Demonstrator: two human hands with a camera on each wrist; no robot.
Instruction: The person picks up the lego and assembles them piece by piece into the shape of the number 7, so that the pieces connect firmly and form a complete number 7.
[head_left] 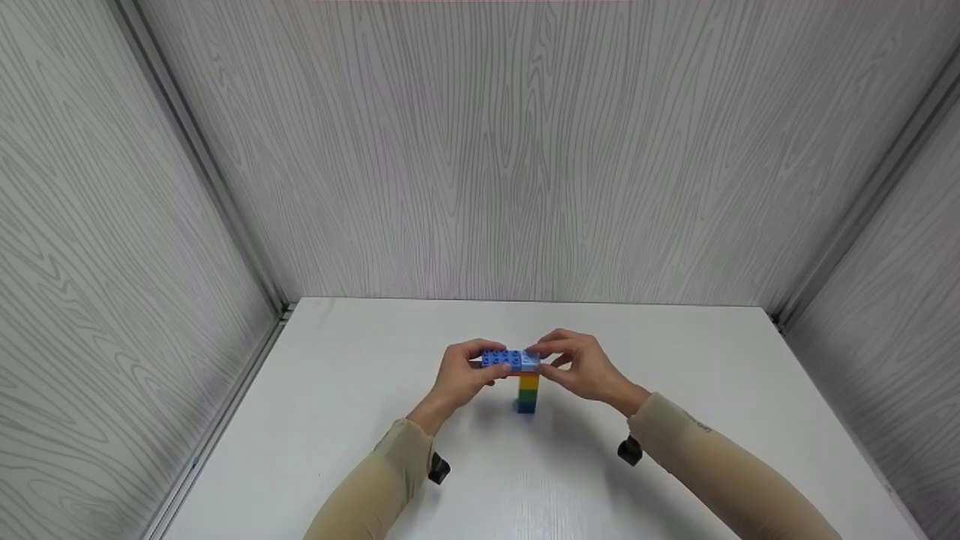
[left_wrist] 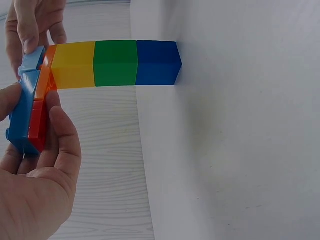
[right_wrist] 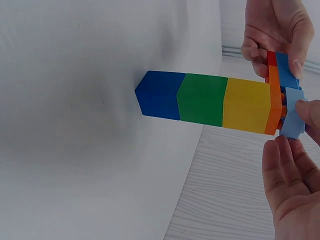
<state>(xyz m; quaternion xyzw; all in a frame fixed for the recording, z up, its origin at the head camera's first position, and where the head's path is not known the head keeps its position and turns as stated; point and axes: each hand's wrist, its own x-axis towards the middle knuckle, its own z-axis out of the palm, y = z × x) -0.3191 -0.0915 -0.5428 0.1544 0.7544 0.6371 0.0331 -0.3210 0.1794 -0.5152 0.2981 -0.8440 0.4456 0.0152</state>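
Observation:
A short tower of toy building bricks stands upright on the table, with a dark blue brick [left_wrist: 159,63] at the bottom, then a green brick [left_wrist: 116,63] and a yellow brick [left_wrist: 73,65]. An orange flat brick [right_wrist: 274,102] tops it and reaches out to the left. A red brick [left_wrist: 38,120] sits beside it under a long blue brick [head_left: 501,358]. My left hand [head_left: 457,375] grips this overhanging end, thumb on the blue brick, fingers underneath. With thumb and fingers, my right hand [head_left: 586,367] pinches a light blue brick [right_wrist: 294,112], slightly tilted over the orange brick's studs.
The white table [head_left: 360,375] surrounds the tower. Grey wood-grain panels [head_left: 480,150] rise behind the table and on both sides. Small black devices hang under both wrists, the right one [head_left: 630,451] near the sleeve's cuff.

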